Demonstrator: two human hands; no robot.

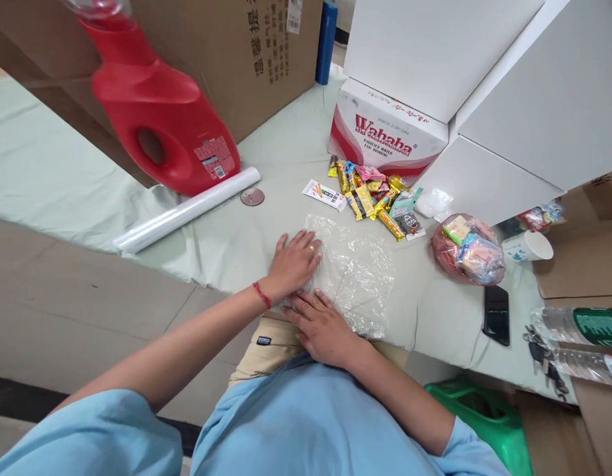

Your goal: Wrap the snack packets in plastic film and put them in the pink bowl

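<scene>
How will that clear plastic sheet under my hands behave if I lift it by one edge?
The clear plastic sheet is thin and crinkled, so it will probably droop and fold. It looks very light and may cling to itself. Both the left hand and the right hand press it flat, which suggests it shifts easily.

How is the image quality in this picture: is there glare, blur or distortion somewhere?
In the head view, light is soft and even, with faint shadows only. The clear plastic sheet under the left hand and right hand shows small white glints. The red detergent bottle at the top left looks stretched and bent by the wide lens, and its cap is blurred.
</scene>
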